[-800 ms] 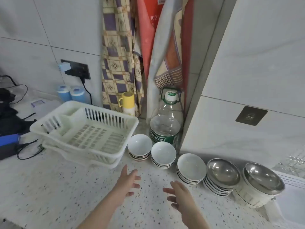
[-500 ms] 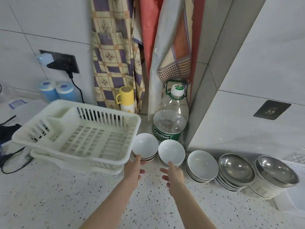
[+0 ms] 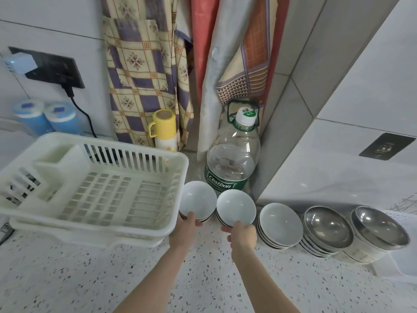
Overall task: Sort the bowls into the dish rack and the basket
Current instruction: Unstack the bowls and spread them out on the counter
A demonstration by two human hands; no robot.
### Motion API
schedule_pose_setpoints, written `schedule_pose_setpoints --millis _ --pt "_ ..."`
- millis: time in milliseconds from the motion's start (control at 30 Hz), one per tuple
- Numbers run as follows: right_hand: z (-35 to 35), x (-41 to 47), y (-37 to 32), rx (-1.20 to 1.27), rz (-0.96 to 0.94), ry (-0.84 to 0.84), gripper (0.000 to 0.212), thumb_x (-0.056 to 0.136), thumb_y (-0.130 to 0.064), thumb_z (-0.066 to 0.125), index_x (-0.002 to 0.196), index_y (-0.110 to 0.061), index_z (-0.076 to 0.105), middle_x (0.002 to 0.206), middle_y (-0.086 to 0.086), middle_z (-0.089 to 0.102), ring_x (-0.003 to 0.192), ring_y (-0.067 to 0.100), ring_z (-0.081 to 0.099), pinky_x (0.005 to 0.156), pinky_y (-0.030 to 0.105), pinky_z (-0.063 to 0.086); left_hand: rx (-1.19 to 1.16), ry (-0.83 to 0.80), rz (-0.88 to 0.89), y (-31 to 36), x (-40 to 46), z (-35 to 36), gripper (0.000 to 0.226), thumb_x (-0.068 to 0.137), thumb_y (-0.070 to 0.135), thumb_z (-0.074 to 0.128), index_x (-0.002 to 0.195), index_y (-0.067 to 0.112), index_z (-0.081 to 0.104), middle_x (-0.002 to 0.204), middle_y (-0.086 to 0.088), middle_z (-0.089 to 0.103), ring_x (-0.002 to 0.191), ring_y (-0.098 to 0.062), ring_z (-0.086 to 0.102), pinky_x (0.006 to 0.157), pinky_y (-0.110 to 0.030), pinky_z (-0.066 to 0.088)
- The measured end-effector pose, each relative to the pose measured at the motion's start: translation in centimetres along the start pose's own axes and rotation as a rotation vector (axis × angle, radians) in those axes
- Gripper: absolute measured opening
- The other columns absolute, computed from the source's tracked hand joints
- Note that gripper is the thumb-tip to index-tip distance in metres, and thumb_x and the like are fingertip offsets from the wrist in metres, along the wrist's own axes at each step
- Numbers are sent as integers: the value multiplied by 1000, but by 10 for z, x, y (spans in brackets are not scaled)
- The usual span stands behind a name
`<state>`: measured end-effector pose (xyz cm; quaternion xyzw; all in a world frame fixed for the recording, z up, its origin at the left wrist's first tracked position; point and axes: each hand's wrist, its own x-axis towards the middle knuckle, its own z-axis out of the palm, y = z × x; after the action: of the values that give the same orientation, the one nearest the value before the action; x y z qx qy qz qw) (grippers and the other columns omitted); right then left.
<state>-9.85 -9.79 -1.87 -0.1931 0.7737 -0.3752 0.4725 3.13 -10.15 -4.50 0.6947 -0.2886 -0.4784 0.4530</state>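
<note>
Your left hand (image 3: 184, 229) and right hand (image 3: 242, 232) each pinch a white bowl (image 3: 198, 199) rim, seemingly thumb inside, ready for lifting into the rack (image 3: 94, 193).

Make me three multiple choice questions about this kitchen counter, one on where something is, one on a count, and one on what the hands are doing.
1. Where does the big water bottle stand?
A. Inside the dish rack
B. Behind the white bowls, in the wall corner
C. On the steel bowls

2. How many stacks of white bowls are on the counter?
A. One
B. Three
C. Five

3. What are the hands doing?
A. Each holds the near edge of a white bowl stack
B. Both lift the dish rack
C. Both rest flat on the counter

Answers:
1 B, it stands just behind the bowls by the corner.
2 B, three white stacks, then two steel stacks.
3 A, the left hand is on the left stack, the right hand on the middle stack.
</note>
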Motion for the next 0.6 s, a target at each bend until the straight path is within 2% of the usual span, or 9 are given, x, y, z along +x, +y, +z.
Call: schedule_pose_setpoints --millis 67,100,167,200,233,300,367,467,600 --pt "-2 0 -2 14 -19 2 38 85 -3 35 120 -2 49 66 10 72 49 17 40 43 24 32 -4 -16 -5 0 3 -1 36 95 11 46 131 14 46 65 7 70 71 -23 71 87 -49 51" --pt "-2 0 -3 26 -31 4 38 84 -2 35 119 -1 49 66 12 72 48 17 39 43 25 32 -15 -24 -8 0 4 -1 33 95 10 44 128 13 47 59 6 70 70 -26 69 82 -47 53" --pt "-3 -2 -7 46 -60 14 36 83 -1 34 116 0 49 64 13 71 46 17 37 45 26 31 -72 -36 -25 2 3 0 27 96 8 42 122 14 47 57 1 70 63 -26 60 52 -31 48" --pt "-3 -3 -8 56 -75 17 34 83 -1 34 113 -1 48 63 13 71 45 16 36 46 26 32 -106 -37 -33 2 3 0 23 96 7 41 117 14 48 57 0 70 59 -25 55 42 -25 38" --pt "-3 -4 -10 67 -88 19 31 83 -1 35 112 -3 47 63 13 71 45 16 37 48 27 32 -133 -37 -44 2 4 0 17 97 6 41 109 14 51 55 0 69 58 -25 51 39 -21 31" --pt "-3 -8 -10 95 -101 17 31 84 -2 35 112 -8 46 66 14 72 45 15 39 50 28 35 -175 -40 -76 2 5 1 20 99 7 41 88 16 55 50 3 68 67 -26 45 38 -19 25" --pt "-3 -11 -8 133 -109 13 35 85 -2 35 117 -13 45 69 15 73 43 12 44 52 28 37 -215 -48 -85 3 3 0 27 100 8 42 79 21 53 49 1 67 68 -27 40 36 -17 23" --pt "-5 -16 -4 178 -139 11 44 86 -1 34 125 -17 45 67 13 73 36 7 47 52 28 38 -249 -46 -71 2 -1 -2 28 101 9 46 78 23 55 52 -2 68 53 -20 36 34 -16 24" --pt "-11 -23 -4 261 -178 -23 47 85 1 33 125 -18 47 65 13 73 39 11 47 47 26 35 -286 -58 -46 0 -6 -6 19 100 12 50 89 27 54 55 -5 70 40 -12 35 35 -16 29"
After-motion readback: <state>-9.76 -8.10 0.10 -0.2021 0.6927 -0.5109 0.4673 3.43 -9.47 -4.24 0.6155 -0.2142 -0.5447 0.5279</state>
